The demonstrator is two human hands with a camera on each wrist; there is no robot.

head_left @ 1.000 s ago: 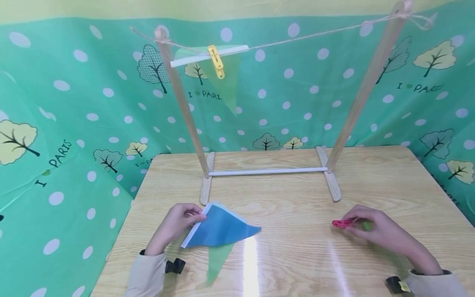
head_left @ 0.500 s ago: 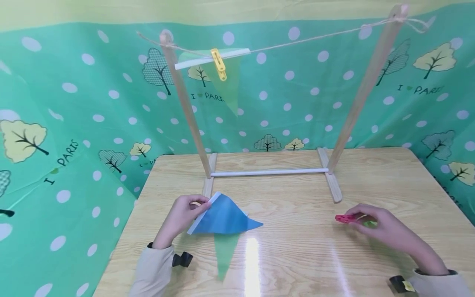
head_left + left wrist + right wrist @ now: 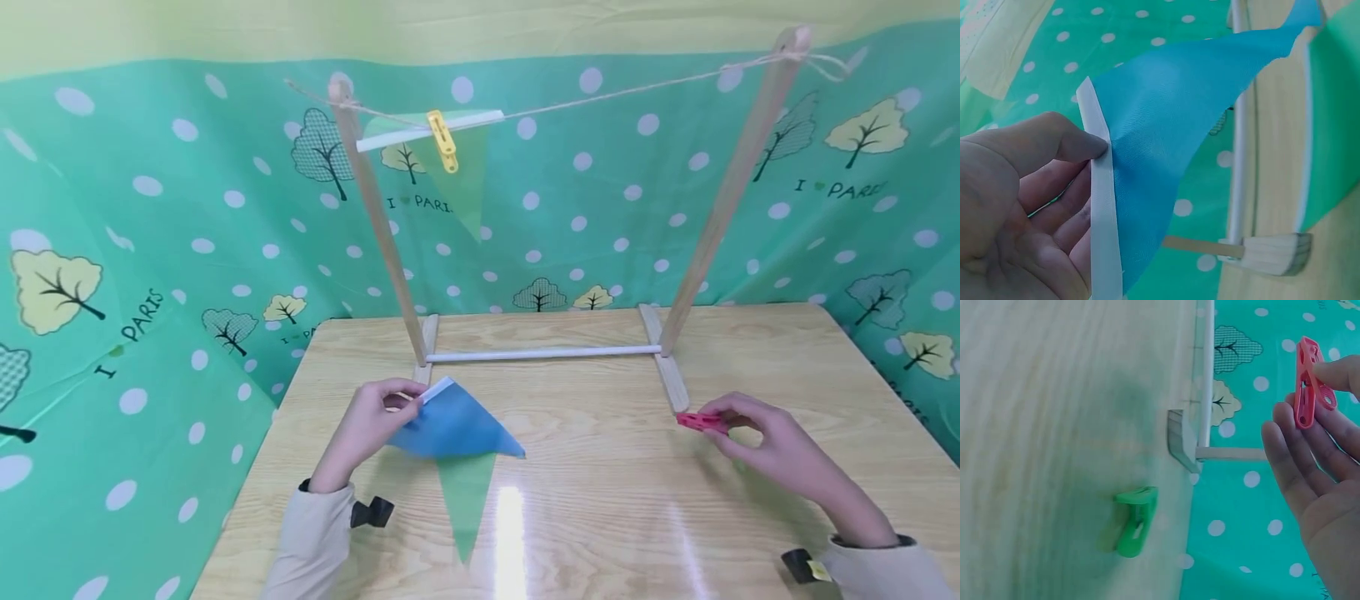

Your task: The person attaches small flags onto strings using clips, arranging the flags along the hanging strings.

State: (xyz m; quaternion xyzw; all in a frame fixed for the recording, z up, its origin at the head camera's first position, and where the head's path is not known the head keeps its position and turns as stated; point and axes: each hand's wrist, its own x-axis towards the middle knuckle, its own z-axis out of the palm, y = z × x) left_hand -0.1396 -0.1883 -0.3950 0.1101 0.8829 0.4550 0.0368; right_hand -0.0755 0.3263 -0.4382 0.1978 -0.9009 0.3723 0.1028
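My left hand (image 3: 378,421) pinches the white top band of a blue triangular pennant (image 3: 457,421) between thumb and fingers, lifted above the table. In the left wrist view the blue pennant (image 3: 1154,112) spreads away from the thumb, its tip bending to the right. A green pennant (image 3: 467,500) lies on the table beneath it, partly hidden. On the right, my right hand (image 3: 772,437) grips a red clothespin (image 3: 701,422) by thumb and fingertips. The right wrist view shows the red clothespin (image 3: 1309,381) held clear of the table, with a green clothespin (image 3: 1137,522) lying below.
A wooden stand with two posts (image 3: 378,225) and a white crossbar (image 3: 543,354) stands at the back. Along its string (image 3: 615,96) hangs a pale green pennant (image 3: 461,179) with a white band, held by a yellow clothespin (image 3: 442,142). Polka-dot cloth (image 3: 570,250) covers the walls.
My left hand has raised the blue pennant and carried it forward toward the stand, showing more of the green pennant below. My right hand has lifted slightly with the red clothespin.
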